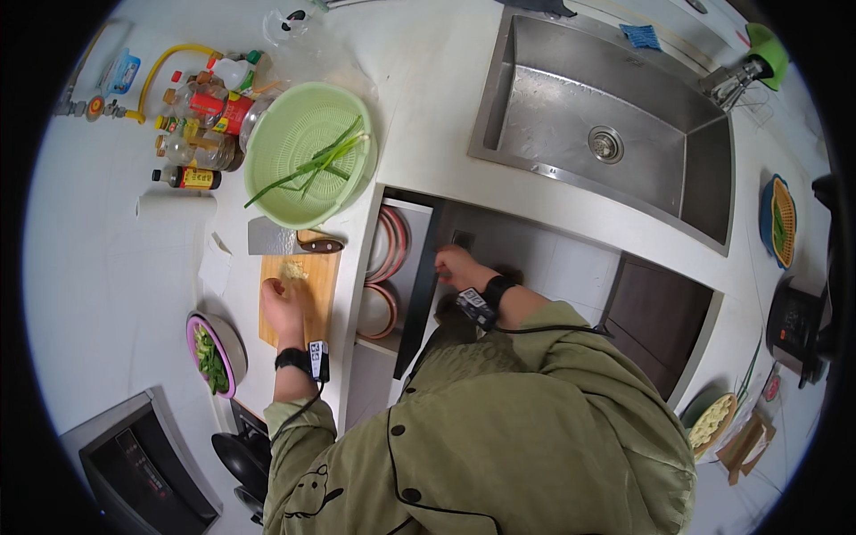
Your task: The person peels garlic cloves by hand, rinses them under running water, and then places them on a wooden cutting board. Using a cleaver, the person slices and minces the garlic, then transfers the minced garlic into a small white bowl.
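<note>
My left hand (282, 304) is curled over the wooden cutting board (321, 321), just below a small pile of finely chopped pale food, perhaps garlic (293, 269). Whether anything is between its fingers is hidden. A cleaver (274, 237) lies across the board's far end, its handle pointing right. My right hand (458, 266), fingers bent, is beside the dark front of a pulled-out drawer (420, 287); its fingertips are at or near that front, and contact is unclear. Stacked pink-rimmed dishes (378, 311) sit inside the drawer. A green colander (267, 134) holds green onions (328, 160).
Bottles (207, 150) and a paper roll (175, 208) are at the left. A pink-rimmed bowl (234, 354) of cut greens is beside the board. The steel sink (568, 107) lies beyond the counter's front edge. Baskets and a bowl (712, 421) of pale pieces are at the right.
</note>
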The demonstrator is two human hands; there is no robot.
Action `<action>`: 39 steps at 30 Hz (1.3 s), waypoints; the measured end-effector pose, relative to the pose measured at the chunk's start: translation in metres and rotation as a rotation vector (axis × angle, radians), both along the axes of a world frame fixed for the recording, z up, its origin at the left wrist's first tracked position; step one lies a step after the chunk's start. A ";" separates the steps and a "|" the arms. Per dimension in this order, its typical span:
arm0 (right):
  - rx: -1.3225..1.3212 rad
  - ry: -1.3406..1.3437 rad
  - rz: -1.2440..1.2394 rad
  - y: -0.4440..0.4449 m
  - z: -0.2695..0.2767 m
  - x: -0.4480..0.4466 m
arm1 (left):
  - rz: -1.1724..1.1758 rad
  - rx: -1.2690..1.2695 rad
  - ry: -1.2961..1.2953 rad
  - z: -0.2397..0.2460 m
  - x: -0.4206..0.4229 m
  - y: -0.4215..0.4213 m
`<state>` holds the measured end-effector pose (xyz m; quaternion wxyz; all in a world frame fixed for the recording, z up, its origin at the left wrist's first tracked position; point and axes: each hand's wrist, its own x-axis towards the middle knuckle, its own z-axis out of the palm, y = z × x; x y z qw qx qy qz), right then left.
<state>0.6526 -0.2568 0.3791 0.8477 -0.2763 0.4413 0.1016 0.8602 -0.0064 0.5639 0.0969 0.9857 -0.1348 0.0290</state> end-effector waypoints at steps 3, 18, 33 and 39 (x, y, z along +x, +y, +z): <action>0.047 0.023 0.059 -0.020 0.007 -0.035 | 0.149 0.051 0.124 -0.009 0.002 -0.004; 0.022 0.065 0.181 -0.052 0.036 -0.094 | 0.154 -0.123 0.129 -0.002 -0.036 -0.028; -0.949 -0.105 1.524 0.070 0.033 -0.008 | 0.157 -0.274 0.093 -0.011 -0.096 0.030; -1.024 0.105 1.466 0.102 -0.020 -0.013 | 0.201 -0.390 0.165 -0.003 -0.108 0.045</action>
